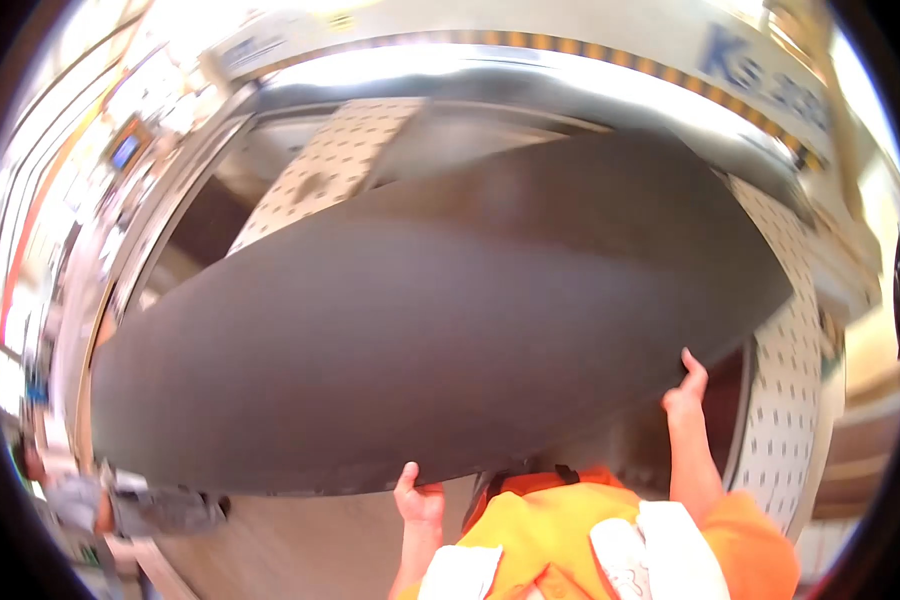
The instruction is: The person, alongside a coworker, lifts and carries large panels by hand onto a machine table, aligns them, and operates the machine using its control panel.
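A large dark grey panel (pixel 420 320) spans most of the view, tilted, its left end lower than its right. My left hand (pixel 420 497) grips its near edge at the bottom centre, with the thumb on top and the fingers partly hidden beneath. Farther right, my right hand (pixel 686 388) holds the same edge, thumb up against the panel and the other fingers mostly out of sight under it. Behind and under the panel are perforated pale support strips, one at the upper left (pixel 335 160) and one at the right (pixel 785 400).
A machine beam (pixel 570 55) with yellow and black striping crosses the top. A metal rail (pixel 160 220) runs along the left. A small screen (pixel 126 151) stands at the upper left. Another person (pixel 80 505) is at the lower left, beyond the panel's end.
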A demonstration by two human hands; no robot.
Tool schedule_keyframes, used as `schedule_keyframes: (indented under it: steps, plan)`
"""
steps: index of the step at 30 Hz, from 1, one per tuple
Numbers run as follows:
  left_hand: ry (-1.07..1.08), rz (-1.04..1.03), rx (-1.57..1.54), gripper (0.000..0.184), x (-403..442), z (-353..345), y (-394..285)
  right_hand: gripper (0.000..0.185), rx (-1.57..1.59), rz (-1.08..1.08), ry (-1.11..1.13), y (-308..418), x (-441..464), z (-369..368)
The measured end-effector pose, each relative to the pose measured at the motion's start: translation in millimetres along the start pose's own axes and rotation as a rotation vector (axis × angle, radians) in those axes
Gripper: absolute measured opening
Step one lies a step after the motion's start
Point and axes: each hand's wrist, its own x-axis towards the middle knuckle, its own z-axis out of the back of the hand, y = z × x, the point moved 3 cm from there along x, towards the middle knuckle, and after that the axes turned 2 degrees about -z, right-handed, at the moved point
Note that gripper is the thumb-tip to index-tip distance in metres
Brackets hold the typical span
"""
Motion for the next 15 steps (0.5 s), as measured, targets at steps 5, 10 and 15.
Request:
schedule_keyframes:
  steps: [5,10,15]
  plan:
    - [0.031,0.078,-0.032,0.037,66.8,-32.4,7.4,0.049,-0.056,-0.054,0.041,-33.0,85.0,-66.8]
    - [-0.014,0.243,0.116,0.049,133.3,-83.9,-4.6,0.052,-0.236,-0.059,0.07,-54.6,152.0,-177.0]
    - [-0.235,0.597,0.596,0.061,196.9,-157.4,-48.7,0.059,-1.212,0.007,-0.095,-54.3,224.5,-299.3]
